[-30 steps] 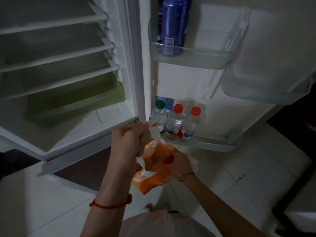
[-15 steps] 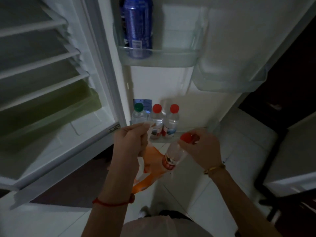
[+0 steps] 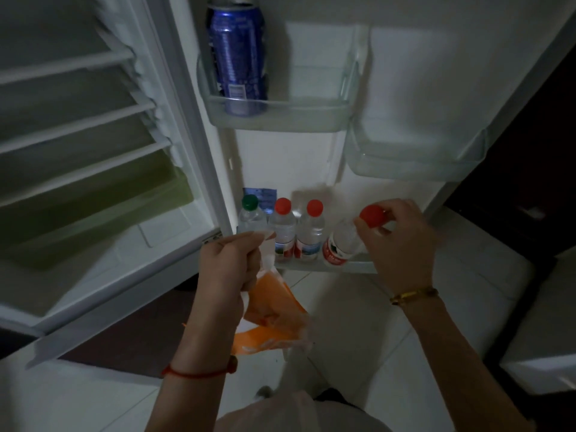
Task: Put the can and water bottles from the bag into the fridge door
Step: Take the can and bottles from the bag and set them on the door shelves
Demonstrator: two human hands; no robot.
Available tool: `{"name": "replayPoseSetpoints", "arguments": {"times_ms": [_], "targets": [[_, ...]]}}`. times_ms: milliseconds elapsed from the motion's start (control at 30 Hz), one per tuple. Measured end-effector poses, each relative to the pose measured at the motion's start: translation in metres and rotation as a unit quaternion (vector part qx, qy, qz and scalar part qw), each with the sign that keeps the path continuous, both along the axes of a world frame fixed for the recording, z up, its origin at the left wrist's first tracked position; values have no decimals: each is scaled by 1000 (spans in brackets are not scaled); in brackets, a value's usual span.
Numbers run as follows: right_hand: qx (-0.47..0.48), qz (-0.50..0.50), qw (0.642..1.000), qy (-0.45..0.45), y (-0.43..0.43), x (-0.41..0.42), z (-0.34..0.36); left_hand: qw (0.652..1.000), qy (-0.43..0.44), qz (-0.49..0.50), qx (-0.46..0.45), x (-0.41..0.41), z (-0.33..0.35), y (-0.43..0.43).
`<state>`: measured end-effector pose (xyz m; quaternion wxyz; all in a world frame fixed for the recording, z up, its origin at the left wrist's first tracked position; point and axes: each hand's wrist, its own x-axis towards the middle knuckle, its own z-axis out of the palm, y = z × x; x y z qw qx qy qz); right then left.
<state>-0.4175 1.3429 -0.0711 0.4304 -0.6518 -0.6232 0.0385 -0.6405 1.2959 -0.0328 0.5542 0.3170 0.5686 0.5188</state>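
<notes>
My left hand (image 3: 230, 265) grips the top of an orange and white plastic bag (image 3: 271, 313), which hangs limp below it. My right hand (image 3: 397, 241) holds a red-capped water bottle (image 3: 341, 241) by its neck, tilted, with its base at the bottom door shelf (image 3: 358, 267). Three bottles stand in that shelf: a green-capped one (image 3: 251, 215) at the left, then two red-capped ones (image 3: 284, 227) (image 3: 311, 229). A blue can (image 3: 238, 54) stands in the upper door shelf (image 3: 280, 118).
The open fridge body is at the left with white shelves (image 3: 78, 126) and a green drawer (image 3: 103, 210). Another clear door bin (image 3: 414, 160) sits at the right. White floor tiles lie below; dark furniture stands at the far right.
My right hand went into the bag, drew out a red-capped bottle and carried it up and right to the bottom door shelf. The bag has gone slack. The view shifted right.
</notes>
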Motion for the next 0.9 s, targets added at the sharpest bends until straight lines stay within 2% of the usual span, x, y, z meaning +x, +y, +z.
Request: {"name": "replayPoseSetpoints", "arguments": {"times_ms": [267, 567, 900], "targets": [[33, 64, 997, -23, 40, 32, -15, 999, -9, 33, 14, 44, 3, 1], [-75, 155, 985, -22, 71, 37, -43, 996, -21, 84, 21, 89, 0, 3], [-102, 201, 974, -18, 84, 42, -72, 996, -8, 86, 11, 114, 2, -5]]}}
